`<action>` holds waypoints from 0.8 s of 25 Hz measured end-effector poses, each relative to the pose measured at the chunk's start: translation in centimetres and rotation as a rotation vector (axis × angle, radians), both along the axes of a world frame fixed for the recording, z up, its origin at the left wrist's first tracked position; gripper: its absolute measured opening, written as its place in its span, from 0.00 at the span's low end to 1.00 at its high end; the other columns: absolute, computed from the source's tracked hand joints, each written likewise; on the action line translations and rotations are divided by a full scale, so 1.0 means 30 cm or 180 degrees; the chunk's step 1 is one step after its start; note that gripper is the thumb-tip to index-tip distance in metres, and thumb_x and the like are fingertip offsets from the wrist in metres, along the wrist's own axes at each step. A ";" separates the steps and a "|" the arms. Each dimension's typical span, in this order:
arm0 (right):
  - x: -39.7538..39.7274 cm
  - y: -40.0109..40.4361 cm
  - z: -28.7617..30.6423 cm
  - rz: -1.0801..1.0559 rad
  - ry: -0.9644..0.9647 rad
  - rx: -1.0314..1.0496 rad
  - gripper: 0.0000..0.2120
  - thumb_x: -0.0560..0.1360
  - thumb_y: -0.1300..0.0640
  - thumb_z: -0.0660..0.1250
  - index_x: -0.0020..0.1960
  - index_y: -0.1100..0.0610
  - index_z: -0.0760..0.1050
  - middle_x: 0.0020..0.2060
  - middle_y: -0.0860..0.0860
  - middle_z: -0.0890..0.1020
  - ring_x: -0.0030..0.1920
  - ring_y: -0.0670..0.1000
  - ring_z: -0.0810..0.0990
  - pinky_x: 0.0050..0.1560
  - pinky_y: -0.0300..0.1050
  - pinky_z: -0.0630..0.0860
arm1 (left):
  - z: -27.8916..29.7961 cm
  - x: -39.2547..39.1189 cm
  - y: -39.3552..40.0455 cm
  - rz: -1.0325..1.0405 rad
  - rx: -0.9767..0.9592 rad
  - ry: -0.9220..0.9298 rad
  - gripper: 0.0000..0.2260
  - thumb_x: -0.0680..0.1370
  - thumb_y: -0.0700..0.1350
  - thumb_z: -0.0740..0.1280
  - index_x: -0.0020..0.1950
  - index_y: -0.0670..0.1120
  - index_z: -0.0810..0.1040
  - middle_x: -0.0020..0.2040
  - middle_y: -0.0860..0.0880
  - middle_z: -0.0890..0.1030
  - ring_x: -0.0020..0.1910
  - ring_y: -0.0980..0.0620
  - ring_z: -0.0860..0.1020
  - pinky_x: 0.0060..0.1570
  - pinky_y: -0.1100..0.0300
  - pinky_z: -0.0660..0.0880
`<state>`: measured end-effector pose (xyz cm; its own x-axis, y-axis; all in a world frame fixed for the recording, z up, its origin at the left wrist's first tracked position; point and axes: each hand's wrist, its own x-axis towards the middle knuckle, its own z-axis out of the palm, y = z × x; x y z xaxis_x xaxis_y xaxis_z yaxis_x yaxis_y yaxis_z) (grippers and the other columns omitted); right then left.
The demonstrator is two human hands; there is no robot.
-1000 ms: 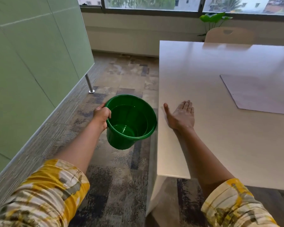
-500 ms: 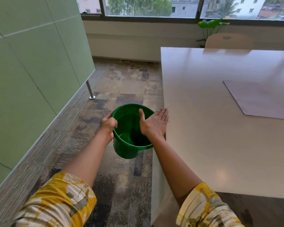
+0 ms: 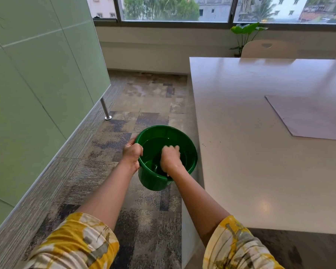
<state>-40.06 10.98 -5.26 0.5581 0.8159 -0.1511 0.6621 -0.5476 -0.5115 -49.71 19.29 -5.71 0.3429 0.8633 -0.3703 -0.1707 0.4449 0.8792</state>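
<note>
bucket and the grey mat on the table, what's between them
Only the white table between the green bucket and the grey mat: bare but for a few dark specks near its edge, in the head view.

No text, label, brand, number or sign is showing legibly anywhere in view. The green bucket (image 3: 153,181) is bearing no lettering on its wall or rim. The white table (image 3: 250,152) just right of the bucket, and the pale mat (image 3: 308,117) lying on that table farther from it, are carrying no print.
</note>
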 end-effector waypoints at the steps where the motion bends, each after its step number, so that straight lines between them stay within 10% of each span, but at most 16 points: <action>1: 0.002 -0.010 -0.003 0.0150 -0.0125 -0.0125 0.14 0.77 0.67 0.63 0.62 0.64 0.73 0.62 0.63 0.74 0.67 0.65 0.68 0.69 0.56 0.66 | -0.004 0.000 0.003 0.0005 0.0003 -0.0004 0.33 0.64 0.23 0.50 0.52 0.50 0.82 0.51 0.41 0.81 0.55 0.38 0.79 0.41 0.46 0.81; 6: 0.044 -0.023 0.002 -0.0136 -0.0140 0.0352 0.07 0.75 0.73 0.62 0.42 0.66 0.77 0.42 0.59 0.82 0.44 0.60 0.83 0.41 0.51 0.81 | -0.008 0.004 0.015 -0.0006 -0.0042 0.0013 0.33 0.64 0.23 0.50 0.54 0.50 0.82 0.51 0.42 0.81 0.53 0.39 0.80 0.38 0.49 0.81; 12: 0.042 -0.016 0.017 -0.0003 -0.1166 0.0583 0.15 0.78 0.45 0.67 0.44 0.58 0.77 0.38 0.52 0.81 0.42 0.54 0.80 0.50 0.49 0.75 | 0.009 0.012 0.018 -0.0024 -0.0077 -0.0002 0.33 0.64 0.23 0.49 0.53 0.49 0.82 0.49 0.42 0.81 0.50 0.40 0.81 0.31 0.52 0.80; 15: 0.055 -0.009 0.023 0.0532 -0.0750 0.0566 0.12 0.82 0.58 0.59 0.51 0.57 0.81 0.49 0.56 0.83 0.56 0.57 0.79 0.65 0.53 0.66 | 0.008 0.010 0.018 -0.0039 -0.0075 0.0000 0.34 0.65 0.22 0.49 0.59 0.47 0.81 0.49 0.42 0.81 0.48 0.40 0.80 0.31 0.52 0.80; 18: 0.069 -0.024 0.023 0.1033 -0.0573 0.0357 0.29 0.74 0.72 0.61 0.71 0.52 0.70 0.78 0.59 0.58 0.78 0.59 0.54 0.77 0.64 0.50 | 0.008 0.004 0.015 -0.0083 -0.0043 -0.0005 0.34 0.65 0.23 0.49 0.59 0.47 0.80 0.49 0.41 0.81 0.50 0.40 0.80 0.34 0.51 0.80; 20: 0.091 -0.031 0.038 0.0995 -0.0835 0.0469 0.34 0.73 0.70 0.63 0.75 0.49 0.62 0.79 0.55 0.40 0.78 0.59 0.36 0.73 0.66 0.33 | 0.005 0.001 0.014 -0.0101 -0.0030 -0.0002 0.34 0.65 0.23 0.50 0.61 0.47 0.79 0.52 0.40 0.80 0.52 0.39 0.79 0.37 0.50 0.80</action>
<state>-37.32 10.06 -4.11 0.2849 0.9540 0.0937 0.9025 -0.2340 -0.3615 -49.69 19.71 -5.56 0.3704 0.8484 -0.3781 -0.1570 0.4584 0.8748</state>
